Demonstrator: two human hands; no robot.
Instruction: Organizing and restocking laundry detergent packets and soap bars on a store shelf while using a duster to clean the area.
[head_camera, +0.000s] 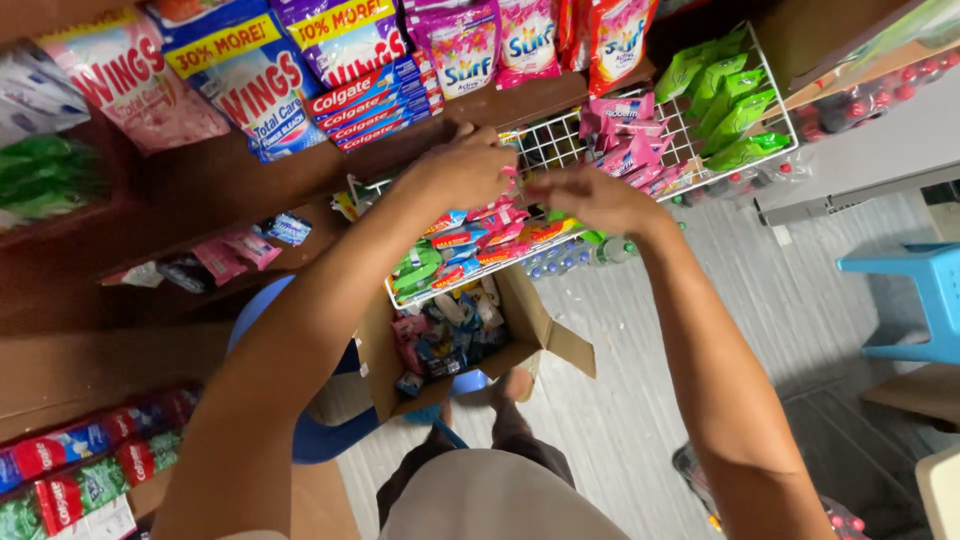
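Both hands, left hand (462, 170) and right hand (590, 197), pinch small pink plastic sachets (497, 210) in a narrow grip over the white wire basket (560, 140). A loose pinch could drop sachets past the rim into the open brown cardboard box (545, 330) below.

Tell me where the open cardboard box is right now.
In the head view, the open cardboard box sits low at centre, just under the white wire basket and both hands, resting on a blue stool.

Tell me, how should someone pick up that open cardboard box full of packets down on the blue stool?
Probably best from the two sides, hands low under the cardboard box. Its flaps stand open and loose, so they would bend if pulled, and the sachets inside add weight. It sits tilted on the blue stool, so a supporting grip underneath looks safest.
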